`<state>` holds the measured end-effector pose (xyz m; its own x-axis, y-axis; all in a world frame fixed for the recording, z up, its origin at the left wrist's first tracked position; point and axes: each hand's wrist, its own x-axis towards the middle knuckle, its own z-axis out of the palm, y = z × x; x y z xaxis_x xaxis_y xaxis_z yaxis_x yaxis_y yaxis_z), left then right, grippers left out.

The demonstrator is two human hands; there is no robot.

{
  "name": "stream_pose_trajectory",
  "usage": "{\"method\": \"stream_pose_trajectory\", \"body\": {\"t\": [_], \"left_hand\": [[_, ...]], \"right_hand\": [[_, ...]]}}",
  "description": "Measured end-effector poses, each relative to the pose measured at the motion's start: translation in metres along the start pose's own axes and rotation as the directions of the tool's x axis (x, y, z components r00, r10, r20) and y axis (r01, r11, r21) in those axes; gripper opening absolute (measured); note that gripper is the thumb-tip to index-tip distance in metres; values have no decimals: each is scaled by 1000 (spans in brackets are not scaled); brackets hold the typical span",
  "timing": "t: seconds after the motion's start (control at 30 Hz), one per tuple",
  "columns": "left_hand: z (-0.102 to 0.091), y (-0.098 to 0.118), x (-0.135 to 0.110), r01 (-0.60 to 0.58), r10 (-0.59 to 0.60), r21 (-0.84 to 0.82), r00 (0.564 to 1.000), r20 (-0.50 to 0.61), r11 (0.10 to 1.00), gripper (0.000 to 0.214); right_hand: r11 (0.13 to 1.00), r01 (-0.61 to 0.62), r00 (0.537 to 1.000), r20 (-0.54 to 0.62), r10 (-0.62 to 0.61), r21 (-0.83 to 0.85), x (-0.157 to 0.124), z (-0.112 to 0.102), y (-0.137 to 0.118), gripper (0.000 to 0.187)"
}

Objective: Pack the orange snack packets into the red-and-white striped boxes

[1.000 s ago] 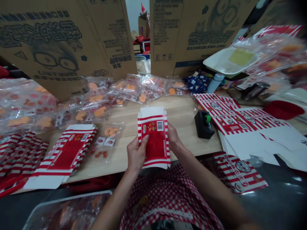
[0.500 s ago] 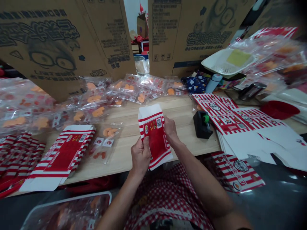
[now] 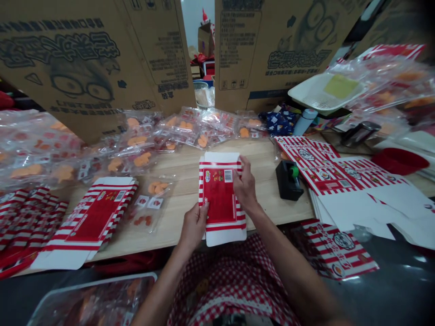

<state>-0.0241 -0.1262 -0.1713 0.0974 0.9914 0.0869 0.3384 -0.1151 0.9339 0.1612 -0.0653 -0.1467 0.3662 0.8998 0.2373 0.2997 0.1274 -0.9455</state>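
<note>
Between both hands I hold a flattened red-and-white striped carton point(image 3: 219, 199) with a red panel and a barcode, above the table's front edge. My left hand point(image 3: 194, 222) grips its lower left edge, thumb on the face. At the upper right edge, my right hand point(image 3: 245, 184) is closed on it, thumb on the front. Left of the hands lies a clear bag point(image 3: 151, 203) with orange pieces and small white packets. Beyond it rests a stack of folded striped cartons point(image 3: 90, 217). A black tape dispenser point(image 3: 288, 181) with a green core stands to the right.
Clear bags point(image 3: 185, 124) line the back of the wooden table point(image 3: 183, 181), before tall cardboard boxes point(image 3: 149, 54). Flat carton sheets point(image 3: 340, 176) cover the right side, near a red bowl point(image 3: 399, 158) and a white basket point(image 3: 306, 95). A tub of bags point(image 3: 98, 303) sits low left.
The carton has turned more upright and face-on, with its white lower flap now showing. My right hand has shifted up along its edge; my left hand has moved slightly left.
</note>
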Motion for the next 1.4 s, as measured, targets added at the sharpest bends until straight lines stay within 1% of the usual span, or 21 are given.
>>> {"method": "stream_pose_trajectory", "body": {"t": [0.03, 0.07, 0.13, 0.23, 0.3, 0.4, 0.53, 0.63, 0.7, 0.73, 0.77, 0.83, 0.9, 0.97, 1.03, 1.13, 1.17, 1.27, 1.3, 1.33, 1.4], "left_hand": [[-6, 3, 3, 26, -22, -72, 999, 46, 997, 37], [-10, 5, 6, 53, -43, -151, 997, 63, 987, 44], [-14, 8, 14, 62, -61, -268, 998, 12, 961, 61], [-11, 4, 22, 38, -64, -325, 996, -67, 945, 60], [-7, -2, 22, 91, -116, -357, 992, -51, 930, 59], [-2, -10, 14, 195, -224, -415, 974, -21, 889, 56], [-1, -17, 2, 225, -283, -380, 953, -105, 897, 29], [-5, -20, 0, 263, -323, -388, 941, -97, 883, 29], [-10, -22, 2, 297, -359, -409, 929, -83, 863, 30], [-12, -23, 3, 311, -372, -421, 926, -67, 852, 36], [-15, -23, 4, 323, -374, -431, 927, -35, 842, 44], [-22, -24, 3, 333, -345, -437, 937, 53, 836, 52], [-30, -26, -2, 322, -298, -409, 947, 123, 854, 46], [-36, -29, -10, 307, -270, -378, 951, 149, 873, 43], [-39, -30, -19, 307, -266, -374, 951, 157, 875, 42], [-39, -27, -24, 285, -258, -387, 959, 120, 877, 41], [-38, -24, -23, 268, -246, -388, 963, 107, 882, 43], [-36, -16, -17, 243, -215, -388, 970, 116, 889, 55], [-35, -14, -15, 244, -218, -377, 970, 111, 893, 56], [-34, -13, -13, 245, -227, -358, 970, 93, 901, 54], [-34, -14, -12, 230, -232, -313, 972, 33, 922, 47]], "right_hand": [[999, -5, 999, 41, 3, 43, -6, -4, 4, 52], [996, -34, 996, 83, 27, 81, -12, -6, 9, 51], [982, -118, 981, 171, 92, 149, -22, -6, 20, 53], [945, -232, 942, 296, 159, 230, -32, -2, 38, 53], [924, -291, 913, 361, 190, 249, -35, -1, 48, 39], [920, -321, 891, 400, 213, 223, -39, -4, 58, 18], [911, -368, 859, 444, 254, 190, -50, -6, 64, 25], [885, -426, 829, 473, 298, 189, -54, -5, 59, 20], [861, -462, 809, 500, 309, 215, -53, -5, 55, 41], [855, -467, 800, 521, 298, 227, -51, -5, 53, 48], [858, -456, 796, 539, 276, 235, -50, -5, 51, 48], [895, -390, 803, 555, 215, 218, -50, -7, 48, 31], [941, -297, 824, 541, 169, 159, -53, -11, 46, 13], [968, -225, 824, 553, 127, 113, -58, -17, 45, 7], [980, -175, 785, 614, 77, 100, -62, -23, 43, 9], [985, -144, 699, 715, 31, 98, -59, -31, 33, 9], [985, -147, 670, 742, 28, 95, -56, -33, 28, 13], [980, -180, 601, 799, 38, 89, -44, -32, 17, 39], [980, -178, 595, 803, 33, 92, -41, -30, 15, 42], [983, -157, 608, 794, 18, 98, -39, -28, 16, 41], [993, -49, 662, 748, -47, 105, -38, -24, 21, 34]]}}
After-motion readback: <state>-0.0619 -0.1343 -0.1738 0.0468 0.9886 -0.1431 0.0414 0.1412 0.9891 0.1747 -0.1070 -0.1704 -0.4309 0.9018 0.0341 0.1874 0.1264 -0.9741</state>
